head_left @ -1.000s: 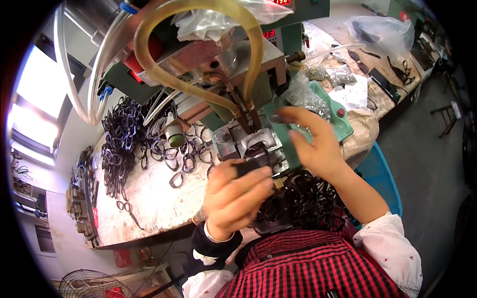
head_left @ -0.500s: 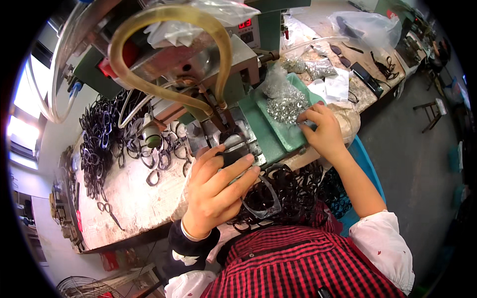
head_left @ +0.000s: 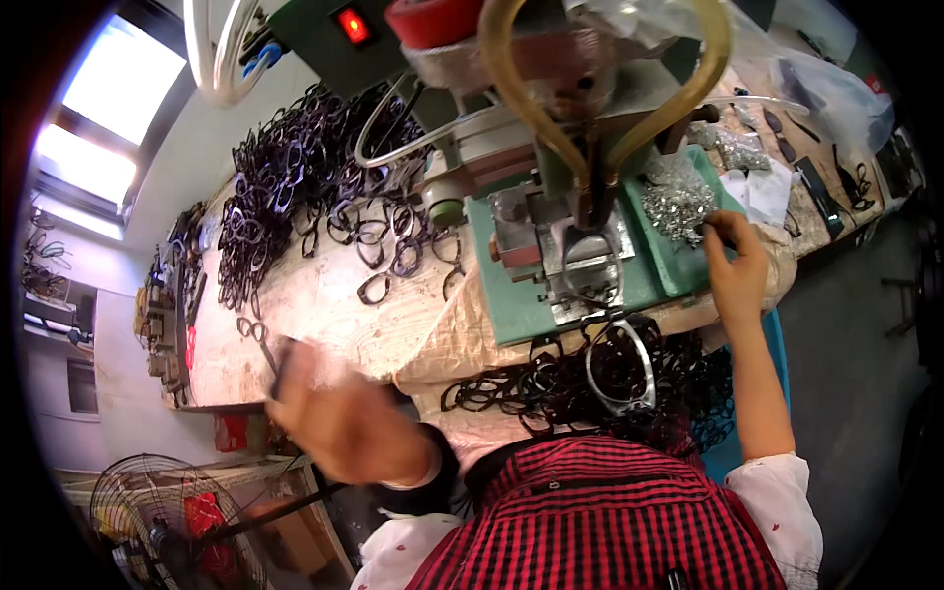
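Note:
My left hand (head_left: 344, 418) is smeared by motion over the front edge of the bench. A dark shape (head_left: 283, 366) shows at its fingertips, too blurred to name. Close by lies a pair of scissors (head_left: 254, 331). At the right, my right hand (head_left: 739, 270) has thumb and fingers pinched at the green tray (head_left: 678, 277), beside a heap of small shiny metal parts (head_left: 677, 208); what they hold is too small to make out. Between the hands, an eyeglass frame (head_left: 618, 285) sits at the machine's metal fixture (head_left: 551, 241). A greyish frame (head_left: 639, 393) hangs in front of it.
Dark eyeglass frames pile up on the bench (head_left: 280, 187) at the left, and more (head_left: 511, 388) lie along its front edge. Yellowish tubes (head_left: 713, 69) loop above the fixture. A wire fan (head_left: 167, 516) stands lower left, a blue tub (head_left: 777, 369) lower right.
My left hand has left the fixture and swung left toward the scissors. My right hand stays at the tray's metal parts. The view has turned left.

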`<action>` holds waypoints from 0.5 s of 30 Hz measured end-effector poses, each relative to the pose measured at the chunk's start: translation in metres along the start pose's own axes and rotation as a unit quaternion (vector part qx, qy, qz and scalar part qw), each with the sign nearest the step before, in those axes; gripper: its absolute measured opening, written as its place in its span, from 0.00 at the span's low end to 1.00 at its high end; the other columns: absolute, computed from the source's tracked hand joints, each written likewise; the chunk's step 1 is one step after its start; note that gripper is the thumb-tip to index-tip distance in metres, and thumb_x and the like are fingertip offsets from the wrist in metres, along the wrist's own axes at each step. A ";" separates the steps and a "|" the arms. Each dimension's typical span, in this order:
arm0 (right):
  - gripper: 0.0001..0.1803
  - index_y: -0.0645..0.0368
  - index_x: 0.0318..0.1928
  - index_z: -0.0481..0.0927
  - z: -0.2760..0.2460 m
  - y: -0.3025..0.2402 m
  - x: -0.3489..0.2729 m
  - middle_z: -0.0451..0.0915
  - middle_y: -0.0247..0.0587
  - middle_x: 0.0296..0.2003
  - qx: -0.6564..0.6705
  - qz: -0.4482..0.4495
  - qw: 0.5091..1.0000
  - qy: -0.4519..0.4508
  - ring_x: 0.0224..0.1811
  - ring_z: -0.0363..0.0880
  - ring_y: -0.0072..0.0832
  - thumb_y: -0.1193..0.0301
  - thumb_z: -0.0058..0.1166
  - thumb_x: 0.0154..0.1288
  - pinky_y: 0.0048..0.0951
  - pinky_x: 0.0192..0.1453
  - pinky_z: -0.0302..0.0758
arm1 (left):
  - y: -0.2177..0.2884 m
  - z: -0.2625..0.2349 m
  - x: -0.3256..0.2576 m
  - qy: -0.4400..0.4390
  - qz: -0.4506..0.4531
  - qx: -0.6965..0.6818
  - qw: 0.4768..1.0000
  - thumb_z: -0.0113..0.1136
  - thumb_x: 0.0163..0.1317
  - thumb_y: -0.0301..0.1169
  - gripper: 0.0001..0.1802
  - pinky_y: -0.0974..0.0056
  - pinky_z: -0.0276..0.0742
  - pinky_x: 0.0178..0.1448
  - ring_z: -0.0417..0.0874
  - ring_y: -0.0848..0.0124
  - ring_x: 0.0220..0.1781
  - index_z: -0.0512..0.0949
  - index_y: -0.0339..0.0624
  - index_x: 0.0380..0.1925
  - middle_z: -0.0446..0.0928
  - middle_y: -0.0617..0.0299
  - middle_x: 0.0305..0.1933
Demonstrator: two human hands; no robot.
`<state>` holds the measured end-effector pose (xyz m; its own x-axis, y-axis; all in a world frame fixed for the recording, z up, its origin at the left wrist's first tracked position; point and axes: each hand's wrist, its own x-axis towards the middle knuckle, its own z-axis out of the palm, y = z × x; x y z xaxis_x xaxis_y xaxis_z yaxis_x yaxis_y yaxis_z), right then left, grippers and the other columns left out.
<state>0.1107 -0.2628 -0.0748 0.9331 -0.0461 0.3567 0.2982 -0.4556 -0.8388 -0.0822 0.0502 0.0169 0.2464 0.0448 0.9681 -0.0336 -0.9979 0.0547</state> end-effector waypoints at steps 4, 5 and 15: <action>0.08 0.64 0.42 0.85 0.008 -0.012 0.006 0.86 0.39 0.37 0.021 -0.054 0.998 0.002 0.41 0.84 0.27 0.78 0.61 0.62 0.27 0.50 0.77 | -0.057 0.030 0.034 -0.206 -0.128 0.048 0.969 0.70 0.56 0.23 0.12 0.51 0.62 0.71 0.71 0.56 0.68 0.86 0.42 0.42 0.76 0.53 0.65; 0.09 0.63 0.42 0.85 0.011 -0.015 0.008 0.86 0.40 0.37 0.033 -0.059 0.998 0.005 0.40 0.84 0.27 0.77 0.62 0.62 0.27 0.49 0.77 | -0.087 0.045 0.018 -0.286 -0.112 0.034 0.951 0.74 0.54 0.30 0.14 0.47 0.55 0.76 0.68 0.54 0.71 0.86 0.47 0.42 0.72 0.50 0.69; 0.06 0.63 0.38 0.85 -0.041 0.008 -0.021 0.84 0.41 0.36 -0.064 -0.056 0.994 0.068 0.41 0.82 0.31 0.80 0.63 0.58 0.29 0.48 0.75 | -0.134 0.054 -0.105 -0.496 -0.192 -0.112 0.840 0.65 0.60 0.27 0.09 0.55 0.73 0.61 0.80 0.52 0.55 0.84 0.37 0.40 0.81 0.47 0.59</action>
<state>0.0852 -0.3024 -0.0722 0.8568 -0.1048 0.5049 0.3629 -0.5730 -0.7348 -0.0515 0.1764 -0.1055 0.9620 0.1901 0.1958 0.0788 -0.8804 0.4677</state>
